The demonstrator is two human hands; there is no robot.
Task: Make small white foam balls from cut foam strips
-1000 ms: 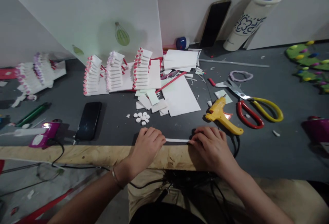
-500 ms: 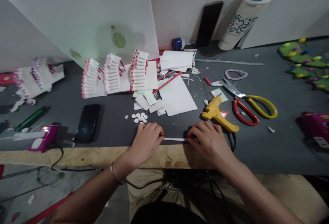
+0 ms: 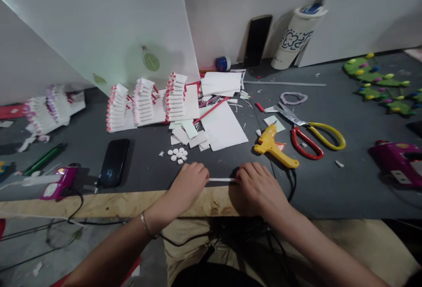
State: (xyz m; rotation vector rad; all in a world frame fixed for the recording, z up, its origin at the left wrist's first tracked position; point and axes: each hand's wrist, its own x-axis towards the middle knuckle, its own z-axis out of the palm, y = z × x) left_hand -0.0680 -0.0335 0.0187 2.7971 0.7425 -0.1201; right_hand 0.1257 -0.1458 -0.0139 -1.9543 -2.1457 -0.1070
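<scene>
White foam strip (image 3: 221, 179) spans the gap between your hands, over the dark gray table (image 3: 329, 199) by its pale wood edge (image 3: 125, 203). Your left hand (image 3: 189, 186) and right hand (image 3: 260, 189) pinch its ends with fingers together (hold both level so it won't bend).

Craft workshop: dark workbench (image 3: 329, 194), hot glue gun (image 3: 273, 147), scissors (image 3: 290, 114), foam sheets (image 3: 223, 126).

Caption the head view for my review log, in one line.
Left hand and right hand hold a thin white strip at the table edge, near a yellow glue gun.
</scene>
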